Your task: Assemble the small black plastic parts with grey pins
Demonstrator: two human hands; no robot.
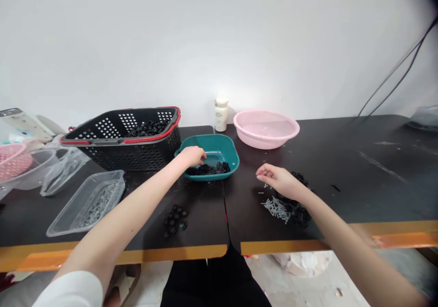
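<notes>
My left hand (193, 156) reaches over the left side of a teal basin (219, 143), its fingers bent down above small black parts (215, 168) inside. Whether those fingers hold anything is hidden. Over the dark table, my right hand (273, 177) has its fingers curled and close together; what they hold, if anything, is too small to make out. Below that hand lie a loose pile of grey metal pins (276, 209) and a heap of black round parts (301, 214), partly covered by my right forearm. Several black round parts (175, 217) lie in front of the basin.
A black basket (137, 156) with red trim holds more black parts. Metal pins fill part of a clear tray (65, 213) at the left. Behind stand a white bottle (221, 115) and a pink basket (265, 140). A seam (225, 202) divides the tables.
</notes>
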